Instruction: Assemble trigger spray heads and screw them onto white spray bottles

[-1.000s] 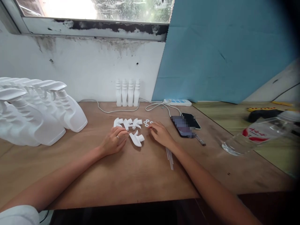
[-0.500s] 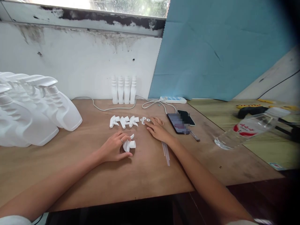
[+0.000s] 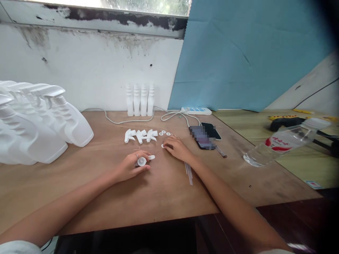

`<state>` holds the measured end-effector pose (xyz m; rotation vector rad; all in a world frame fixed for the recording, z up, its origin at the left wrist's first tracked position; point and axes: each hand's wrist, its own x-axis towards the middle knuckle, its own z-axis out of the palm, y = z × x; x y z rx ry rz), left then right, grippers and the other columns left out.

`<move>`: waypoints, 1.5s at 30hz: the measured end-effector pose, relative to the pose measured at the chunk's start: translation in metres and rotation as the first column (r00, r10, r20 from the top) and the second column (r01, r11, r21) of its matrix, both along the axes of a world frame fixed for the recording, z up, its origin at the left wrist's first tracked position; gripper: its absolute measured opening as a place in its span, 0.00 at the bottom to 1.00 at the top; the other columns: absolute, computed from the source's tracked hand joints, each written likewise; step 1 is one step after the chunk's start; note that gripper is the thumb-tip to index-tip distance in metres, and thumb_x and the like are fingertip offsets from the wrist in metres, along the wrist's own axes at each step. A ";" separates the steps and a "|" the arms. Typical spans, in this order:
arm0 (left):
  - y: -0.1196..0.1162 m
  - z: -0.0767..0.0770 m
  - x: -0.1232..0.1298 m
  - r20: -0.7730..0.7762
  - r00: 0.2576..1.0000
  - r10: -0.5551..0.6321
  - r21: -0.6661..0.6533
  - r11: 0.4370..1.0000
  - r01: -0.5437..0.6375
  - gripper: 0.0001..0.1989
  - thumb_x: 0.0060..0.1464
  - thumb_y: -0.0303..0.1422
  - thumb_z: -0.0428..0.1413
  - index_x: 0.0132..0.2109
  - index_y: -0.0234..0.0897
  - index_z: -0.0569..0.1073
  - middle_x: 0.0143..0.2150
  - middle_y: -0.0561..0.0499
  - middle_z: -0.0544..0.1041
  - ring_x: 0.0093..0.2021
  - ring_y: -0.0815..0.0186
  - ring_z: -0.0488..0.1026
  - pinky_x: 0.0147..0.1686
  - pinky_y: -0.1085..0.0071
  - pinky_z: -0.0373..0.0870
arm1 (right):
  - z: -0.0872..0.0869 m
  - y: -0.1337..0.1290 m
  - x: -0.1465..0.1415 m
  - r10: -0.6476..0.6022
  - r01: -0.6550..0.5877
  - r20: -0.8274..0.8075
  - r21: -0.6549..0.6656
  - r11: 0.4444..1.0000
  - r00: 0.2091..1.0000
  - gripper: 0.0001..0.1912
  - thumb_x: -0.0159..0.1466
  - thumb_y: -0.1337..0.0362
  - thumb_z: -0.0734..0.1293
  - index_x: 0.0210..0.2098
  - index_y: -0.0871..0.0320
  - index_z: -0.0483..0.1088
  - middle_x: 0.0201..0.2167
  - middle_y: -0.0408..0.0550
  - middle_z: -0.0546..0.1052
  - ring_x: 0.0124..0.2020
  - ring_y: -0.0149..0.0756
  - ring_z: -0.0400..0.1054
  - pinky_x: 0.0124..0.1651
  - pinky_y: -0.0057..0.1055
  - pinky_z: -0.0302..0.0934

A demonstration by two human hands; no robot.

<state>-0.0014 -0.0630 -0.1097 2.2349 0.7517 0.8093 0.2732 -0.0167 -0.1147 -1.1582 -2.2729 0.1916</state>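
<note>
My left hand point(image 3: 132, 164) is closed round a white spray head point(image 3: 142, 161), whose round opening faces up toward me. My right hand point(image 3: 176, 147) has its fingertips on a small white ring point(image 3: 162, 145) at the tabletop. Behind that ring lie several more white rings point(image 3: 168, 134). Three white spray heads point(image 3: 141, 136) rest in a row beyond my left hand. Thin clear tubes point(image 3: 189, 173) lie on the table beside my right wrist, partly hidden by the forearm.
Large white bottles point(image 3: 45, 127) lie at the left, and several slim white bottles point(image 3: 140, 100) stand against the wall. Two phones point(image 3: 202, 137), a power strip point(image 3: 197, 111) with cables and a tilted-looking clear bottle point(image 3: 280, 144) are at the right.
My left hand has turned the spray head so its opening faces me. My right fingers have drawn one ring toward me, away from the others.
</note>
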 end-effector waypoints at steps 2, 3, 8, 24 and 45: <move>0.001 0.000 -0.001 0.003 1.000 0.024 -0.069 0.997 -0.024 0.11 0.58 0.40 0.56 0.45 0.40 0.69 0.52 0.46 0.74 0.49 0.62 0.73 0.48 0.66 0.67 | 0.001 -0.002 -0.003 0.010 -0.010 -0.061 0.002 1.000 0.998 0.05 0.63 0.69 0.64 0.35 0.57 0.72 0.32 0.47 0.75 0.36 0.37 0.68 0.43 0.37 0.63; 0.002 0.000 -0.001 -0.006 0.999 0.039 -0.104 0.994 -0.039 0.12 0.58 0.41 0.56 0.46 0.40 0.68 0.51 0.47 0.75 0.47 0.62 0.73 0.47 0.67 0.68 | 0.002 -0.005 -0.006 0.012 -0.011 -0.094 0.006 1.000 0.995 0.05 0.63 0.68 0.63 0.35 0.57 0.71 0.31 0.46 0.74 0.33 0.36 0.68 0.40 0.35 0.64; 0.006 0.002 0.000 -0.062 0.997 0.035 -0.175 0.984 -0.045 0.16 0.59 0.42 0.53 0.51 0.39 0.67 0.45 0.47 0.76 0.41 0.62 0.73 0.42 0.66 0.69 | 0.010 -0.026 -0.030 -0.016 0.042 -0.277 0.090 0.995 0.961 0.07 0.66 0.66 0.61 0.34 0.54 0.70 0.32 0.47 0.75 0.35 0.36 0.69 0.38 0.35 0.65; 0.004 0.000 0.000 0.089 0.996 0.023 -0.068 0.998 -0.017 0.17 0.60 0.36 0.53 0.54 0.39 0.62 0.50 0.46 0.74 0.48 0.61 0.73 0.48 0.65 0.70 | 0.014 -0.052 -0.062 0.340 -0.304 -0.106 0.260 0.917 0.934 0.11 0.64 0.70 0.62 0.44 0.53 0.69 0.48 0.50 0.75 0.52 0.41 0.66 0.55 0.45 0.61; 0.009 -0.006 -0.008 -0.018 0.999 0.033 0.223 0.974 -0.028 0.08 0.63 0.36 0.51 0.41 0.38 0.73 0.45 0.48 0.75 0.44 0.65 0.73 0.46 0.69 0.70 | 0.007 -0.055 -0.071 0.309 -0.272 -0.159 0.217 0.938 0.938 0.12 0.68 0.70 0.59 0.45 0.54 0.72 0.55 0.52 0.69 0.58 0.41 0.61 0.57 0.45 0.60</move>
